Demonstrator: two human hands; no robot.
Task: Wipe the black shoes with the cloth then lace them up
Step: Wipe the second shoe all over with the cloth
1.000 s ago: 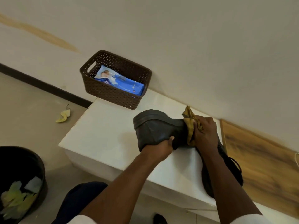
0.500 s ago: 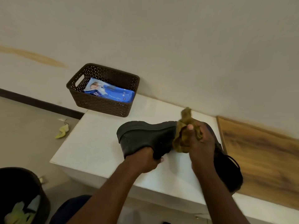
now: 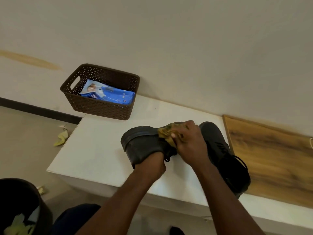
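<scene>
Centrally in the head view, the left hand has its grip curled round the lower edge of a black shoe held above the white counter. The right hand has its grip bunched round a yellow cloth, pressing it on that shoe. Right of it, a second black shoe lies on the counter. At upper left stands a brown basket holding a blue wipes pack.

Bin cut off; cloth blurred
</scene>
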